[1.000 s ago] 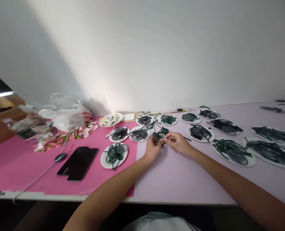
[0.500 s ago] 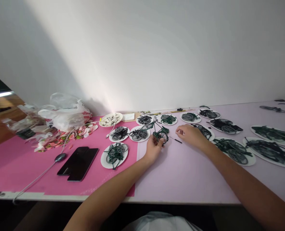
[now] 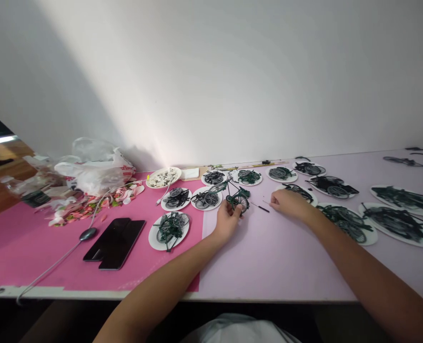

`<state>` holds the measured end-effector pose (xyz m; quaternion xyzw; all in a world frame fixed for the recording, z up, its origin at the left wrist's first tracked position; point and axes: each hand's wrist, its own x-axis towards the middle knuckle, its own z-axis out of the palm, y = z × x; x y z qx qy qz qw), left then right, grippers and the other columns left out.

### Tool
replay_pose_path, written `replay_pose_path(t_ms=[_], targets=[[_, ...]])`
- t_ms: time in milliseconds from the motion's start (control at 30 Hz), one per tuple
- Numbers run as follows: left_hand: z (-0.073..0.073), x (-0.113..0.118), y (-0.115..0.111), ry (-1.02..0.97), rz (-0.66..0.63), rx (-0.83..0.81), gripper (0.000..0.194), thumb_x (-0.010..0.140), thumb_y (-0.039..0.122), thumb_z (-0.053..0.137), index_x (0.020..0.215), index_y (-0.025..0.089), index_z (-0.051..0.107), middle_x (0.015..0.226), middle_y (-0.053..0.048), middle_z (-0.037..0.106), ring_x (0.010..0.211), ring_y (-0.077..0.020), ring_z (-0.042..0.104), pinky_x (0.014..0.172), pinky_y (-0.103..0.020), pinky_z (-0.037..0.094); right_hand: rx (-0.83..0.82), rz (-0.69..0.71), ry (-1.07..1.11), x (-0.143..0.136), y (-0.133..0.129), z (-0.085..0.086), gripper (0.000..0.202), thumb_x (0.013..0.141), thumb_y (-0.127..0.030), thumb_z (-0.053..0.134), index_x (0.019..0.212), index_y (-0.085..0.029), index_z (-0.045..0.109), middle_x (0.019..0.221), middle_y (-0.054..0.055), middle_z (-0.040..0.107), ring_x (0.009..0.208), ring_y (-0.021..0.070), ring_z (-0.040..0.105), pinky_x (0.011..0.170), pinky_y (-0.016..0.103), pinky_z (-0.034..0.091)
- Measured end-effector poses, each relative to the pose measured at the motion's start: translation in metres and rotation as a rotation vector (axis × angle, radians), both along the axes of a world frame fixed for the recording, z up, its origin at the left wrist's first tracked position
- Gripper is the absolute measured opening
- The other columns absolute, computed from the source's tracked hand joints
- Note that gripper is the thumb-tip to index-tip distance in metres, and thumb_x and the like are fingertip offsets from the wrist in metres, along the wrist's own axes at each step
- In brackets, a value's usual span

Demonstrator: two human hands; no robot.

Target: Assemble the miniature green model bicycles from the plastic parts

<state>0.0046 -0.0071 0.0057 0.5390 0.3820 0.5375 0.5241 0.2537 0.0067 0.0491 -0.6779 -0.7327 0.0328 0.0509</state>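
Observation:
A small dark green model bicycle (image 3: pixel 238 194) is held upright by my left hand (image 3: pixel 227 221), whose fingers are closed round its near wheel. To the right, my right hand (image 3: pixel 290 204) rests low over the tabletop with its fingertips drawn together. Whatever may be between them is too small to make out. Tiny bits (image 3: pixel 264 197) lie just left of those fingertips. A thin screwdriver (image 3: pixel 261 207) with a dark handle lies between the bicycle and my right hand. Behind that hand is a plate of dark bicycle parts (image 3: pixel 299 192), partly hidden.
Several white plates of model bicycles (image 3: pixel 169 230) surround the hands. Further left are two dark phones (image 3: pixel 120 244), a computer mouse (image 3: pixel 88 234), artificial petals (image 3: pixel 90 207) and a plastic bag (image 3: pixel 97 174). A bowl of small pieces (image 3: pixel 164 177) stands by the wall.
My right hand has shifted slightly right, away from the screwdriver, and tiny bits now show left of its fingertips. My left hand keeps the bicycle in the same place.

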Motion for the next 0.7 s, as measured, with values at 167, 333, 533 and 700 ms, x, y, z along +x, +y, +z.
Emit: replay_pose_path(t_ms=[167,333,533,700], targets=[[0.002,-0.001,-0.001,-0.008,0.011,0.002,0.046,0.080,0.051,0.082,0.094,0.019,0.054,0.090,-0.007,0.070,0.071,-0.0173,0.067,0.062,-0.028,0.056,0.022,0.037,0.080,-0.008,-0.002,0.004,0.012,0.086,-0.028,0.064,0.079,-0.019,0.069,0.079,0.008,0.073,0.069,0.0188,0.065,0.060,0.026,0.034],[0.004,-0.002,-0.003,-0.003,0.016,0.003,0.048,0.079,0.054,0.082,0.096,0.018,0.055,0.087,-0.007,0.069,0.076,-0.0204,0.070,0.064,-0.030,0.057,0.141,0.102,0.284,-0.018,-0.007,0.010,0.010,0.085,-0.030,0.064,0.082,-0.023,0.069,0.085,0.004,0.077,0.070,0.0181,0.066,0.063,0.026,0.040],[0.002,-0.003,0.000,-0.027,0.038,0.004,0.049,0.078,0.054,0.083,0.097,0.018,0.056,0.088,-0.008,0.071,0.074,-0.0204,0.070,0.066,-0.030,0.057,0.417,0.258,0.504,-0.033,-0.009,0.009,0.019,0.092,-0.038,0.060,0.088,-0.023,0.071,0.086,0.005,0.075,0.070,0.0195,0.064,0.065,0.029,0.047],[0.001,-0.003,0.003,-0.061,0.096,-0.009,0.049,0.079,0.055,0.081,0.095,0.017,0.055,0.094,-0.010,0.073,0.068,-0.0189,0.070,0.064,-0.030,0.054,0.617,0.352,0.623,-0.047,-0.014,0.007,0.025,0.099,-0.043,0.059,0.095,-0.024,0.074,0.095,0.007,0.078,0.071,0.0202,0.067,0.071,0.031,0.051]])
